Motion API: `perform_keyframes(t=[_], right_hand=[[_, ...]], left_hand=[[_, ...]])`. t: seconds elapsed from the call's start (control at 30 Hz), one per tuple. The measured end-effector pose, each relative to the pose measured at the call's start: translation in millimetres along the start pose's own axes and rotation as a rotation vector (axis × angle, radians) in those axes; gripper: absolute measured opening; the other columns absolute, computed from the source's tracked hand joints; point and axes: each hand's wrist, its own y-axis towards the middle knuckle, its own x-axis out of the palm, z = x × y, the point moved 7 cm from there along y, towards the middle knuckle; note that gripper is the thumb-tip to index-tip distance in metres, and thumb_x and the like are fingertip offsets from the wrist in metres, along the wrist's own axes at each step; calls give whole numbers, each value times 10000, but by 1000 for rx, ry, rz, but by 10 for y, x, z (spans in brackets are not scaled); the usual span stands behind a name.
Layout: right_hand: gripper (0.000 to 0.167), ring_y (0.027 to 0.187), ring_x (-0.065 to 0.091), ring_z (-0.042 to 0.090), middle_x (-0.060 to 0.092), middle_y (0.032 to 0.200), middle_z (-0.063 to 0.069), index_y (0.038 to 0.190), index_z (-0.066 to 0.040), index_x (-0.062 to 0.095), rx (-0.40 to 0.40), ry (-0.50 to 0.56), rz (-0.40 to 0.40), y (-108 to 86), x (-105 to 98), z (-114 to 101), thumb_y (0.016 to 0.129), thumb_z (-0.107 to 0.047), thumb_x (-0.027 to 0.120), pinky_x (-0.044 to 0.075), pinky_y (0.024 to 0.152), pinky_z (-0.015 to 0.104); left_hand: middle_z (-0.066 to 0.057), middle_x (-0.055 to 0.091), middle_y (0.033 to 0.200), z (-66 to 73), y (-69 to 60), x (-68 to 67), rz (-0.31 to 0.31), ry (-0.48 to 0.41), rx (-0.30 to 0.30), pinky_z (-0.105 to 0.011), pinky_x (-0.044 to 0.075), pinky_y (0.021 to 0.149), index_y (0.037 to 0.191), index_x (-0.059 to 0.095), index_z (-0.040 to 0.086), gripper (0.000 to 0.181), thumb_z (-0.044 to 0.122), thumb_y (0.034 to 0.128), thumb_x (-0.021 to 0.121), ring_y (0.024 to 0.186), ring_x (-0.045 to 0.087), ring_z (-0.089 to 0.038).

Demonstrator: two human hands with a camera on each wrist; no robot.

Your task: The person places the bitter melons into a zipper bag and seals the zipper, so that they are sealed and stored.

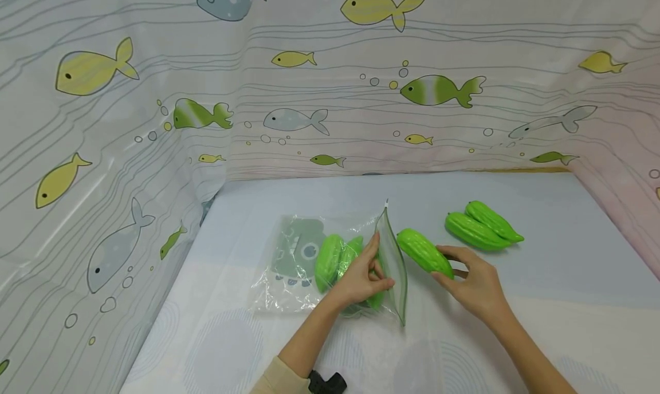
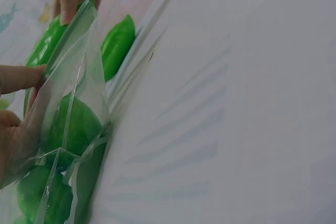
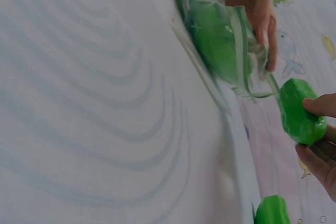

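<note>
Bright green, ridged bitter melons lie inside a clear zip bag (image 1: 268,299) with a grey-green cartoon print, flat on the table. My left hand (image 1: 357,280) is at the bag's right end, holding its green-edged mouth apart between thumb and fingers. Just right of that mouth, my right hand (image 1: 476,283) grips another bitter melon (image 1: 420,248) by its near end, its far end pointing at the opening. In the right wrist view this melon (image 3: 298,109) sits between thumb and fingers, outside the bag. Part of the bagged melons (image 1: 328,262) is hidden behind my left hand.
Two more bitter melons (image 1: 476,232) lie side by side at the right rear of the table. A pale cloth with circle patterns covers the table (image 1: 222,348). Fish-printed sheeting (image 1: 319,148) hangs behind it and along both sides.
</note>
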Motion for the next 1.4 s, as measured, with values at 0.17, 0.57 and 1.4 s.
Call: perform_keyframes(t=[0.17, 0.57, 1.4], right_hand=[[518, 1045, 610, 316, 645, 1154, 147, 1200, 2, 626, 1, 24, -19, -14, 80, -16, 718, 42, 814, 583, 758, 349], [518, 1029, 614, 294, 647, 1136, 112, 1185, -9, 635, -17, 38, -17, -24, 169, -15, 705, 46, 822, 587, 742, 305], [494, 1030, 623, 361, 631, 1135, 202, 1183, 59, 614, 117, -9, -45, -57, 475, 38, 730, 28, 808, 585, 750, 351]], left_hand=[[-189, 599, 880, -7, -3, -2, 7, 3, -9, -210, 567, 686, 1517, -7, -7, 1007, -110, 803, 696, 705, 594, -105], [-155, 592, 817, 17, -14, -5, 23, 21, 0, -203, 564, 679, 1515, 9, -18, 1003, -109, 798, 704, 697, 588, -98], [-113, 586, 957, -316, 94, 4, 38, 15, 29, -253, 579, 698, 1548, 1, 133, 1073, -60, 792, 738, 731, 604, -100]])
